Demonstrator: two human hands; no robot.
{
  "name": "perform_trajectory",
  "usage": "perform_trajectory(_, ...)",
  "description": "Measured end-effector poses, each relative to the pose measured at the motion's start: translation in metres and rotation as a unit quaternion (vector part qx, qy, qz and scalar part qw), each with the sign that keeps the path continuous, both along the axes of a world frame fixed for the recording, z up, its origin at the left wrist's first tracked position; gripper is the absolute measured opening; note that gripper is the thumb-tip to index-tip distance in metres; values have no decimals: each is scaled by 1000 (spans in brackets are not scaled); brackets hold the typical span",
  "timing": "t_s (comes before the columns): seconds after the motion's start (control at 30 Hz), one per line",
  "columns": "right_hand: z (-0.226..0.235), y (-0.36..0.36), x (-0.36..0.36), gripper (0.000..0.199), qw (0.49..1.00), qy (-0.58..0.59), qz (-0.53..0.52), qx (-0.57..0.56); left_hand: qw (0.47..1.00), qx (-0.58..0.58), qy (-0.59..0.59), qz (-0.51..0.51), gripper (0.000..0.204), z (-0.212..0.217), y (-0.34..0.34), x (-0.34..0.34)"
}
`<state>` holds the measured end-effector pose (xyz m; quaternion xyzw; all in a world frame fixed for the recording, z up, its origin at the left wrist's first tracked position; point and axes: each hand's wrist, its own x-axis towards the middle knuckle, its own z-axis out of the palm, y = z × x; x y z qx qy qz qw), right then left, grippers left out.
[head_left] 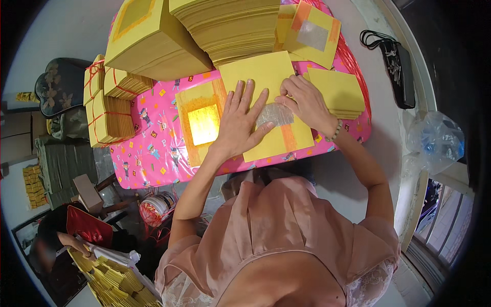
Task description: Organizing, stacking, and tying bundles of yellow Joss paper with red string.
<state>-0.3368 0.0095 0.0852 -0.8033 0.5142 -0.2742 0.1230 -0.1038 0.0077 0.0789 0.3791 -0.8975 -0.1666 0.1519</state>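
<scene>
My left hand (237,125) lies flat on a yellow paper sheet (261,71), fingers spread. The sheet has a silver square (276,114) and an orange band, partly covered by my hands. My right hand (310,106) rests on the right side of this paper, its fingers curled inward by the silver square. Whatever its fingertips may pinch is hidden. Left of the sheet, partly under my left wrist, lies another yellow paper with a shiny gold square (203,124) and orange edging. A low stack of plain yellow paper (337,92) sits beside my right wrist.
Tall yellow paper stacks (158,51) stand at the table's back. Bundles tied with red string (108,120) sit at the left on the pink patterned tablecloth (153,166). A clear plastic bag (434,140) hangs at right. At lower left, another person's hand (76,244) touches yellow bundles.
</scene>
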Motion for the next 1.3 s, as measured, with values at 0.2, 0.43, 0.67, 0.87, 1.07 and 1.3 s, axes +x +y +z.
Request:
perform_trajectory(0.2,12,2,-1,37,994,63,22,-91,1000,1,5,0,70,1,-4,1)
perform_trajectory(0.43,-1,-13,-16,33,956,181,108,-206,996,-78,32,31,59,7,-9,-9)
perform_trajectory(0.67,27,-6,-14,29,982,59,19,-179,974,-214,5,71,46,13,-27,-16)
perform_trajectory(0.87,34,15,-55,48,950,-242,-188,59,948,-309,68,36,51,33,-30,-57)
perform_trajectory(1.07,19,48,-112,41,841,-479,-174,183,960,-262,69,-65,53,30,-15,-116)
perform_trajectory(1.3,-30,77,-174,48,839,-449,-213,221,975,-120,58,-177,54,8,-14,-140)
